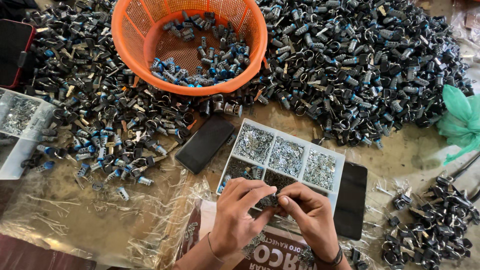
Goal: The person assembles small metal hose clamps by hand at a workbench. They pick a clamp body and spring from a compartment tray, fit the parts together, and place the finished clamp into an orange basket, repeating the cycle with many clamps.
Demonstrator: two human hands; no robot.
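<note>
- I see the wide work surface (430, 150), covered in clear plastic sheeting, and across its far edge a huge heap of small black and blue-ringed metal lock cylinders with keys (350, 55); that heap is by far the biggest share of parts, so I judge most of the work is left.
- At the far middle stands a round orange plastic mesh basket (131, 30) with only a thin layer of the same cylinders on its bottom, well short of full.
- Near the right edge lies a smaller cluster of black keyed parts (440, 225), apart from the main heap.
- In the near middle sits a white plastic tray with compartments (339, 161), each holding tiny silvery or dark metal pieces; a similar clear box (15, 145) rests at the left edge.
- A black flat phone-like slab (205, 144) lies just left of the tray, and another dark slab (352, 200) touches its right side.
- My left hand (235, 215) and right hand (312, 220) meet over the tray's near edge, fingertips pressed together and pinching a small dark metal part (270, 201) between them.
- I cannot tell exactly what that part is; the fingers hide most of it.
</note>
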